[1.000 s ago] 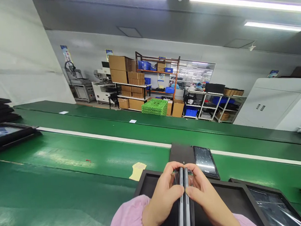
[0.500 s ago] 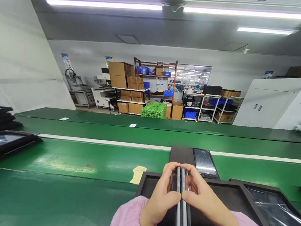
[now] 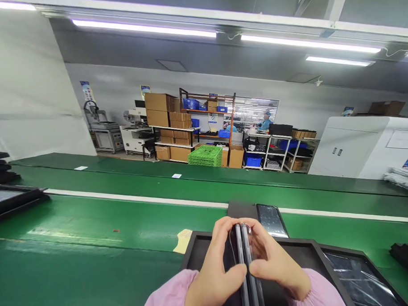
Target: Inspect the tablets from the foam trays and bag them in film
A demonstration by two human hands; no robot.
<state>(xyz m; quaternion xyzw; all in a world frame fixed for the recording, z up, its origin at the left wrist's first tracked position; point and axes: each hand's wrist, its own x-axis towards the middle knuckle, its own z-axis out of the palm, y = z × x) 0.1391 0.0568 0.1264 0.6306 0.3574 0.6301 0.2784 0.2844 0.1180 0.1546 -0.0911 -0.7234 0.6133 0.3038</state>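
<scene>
Clasping fingers (image 3: 237, 277): two slim devices (image 3: 246, 247) are gripped closely, one by the left hand (image 3: 211, 269), one by the right hand (image 3: 278, 266).
Slim devices: held on edge, side by side, above a black tray (image 3: 299, 254).
Yellow note (image 3: 183, 241): placed left of the tray, on the green desk (image 3: 83, 237).
Dark tablet (image 3: 271, 220): laid beyond the right hand.
Second tray (image 3: 348, 250): set at the right, with a glossy screen (image 3: 357, 277) inside.

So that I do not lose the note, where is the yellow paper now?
In the head view, the yellow paper lies below centre on the green table, just left of the black tray and the left hand.
</scene>
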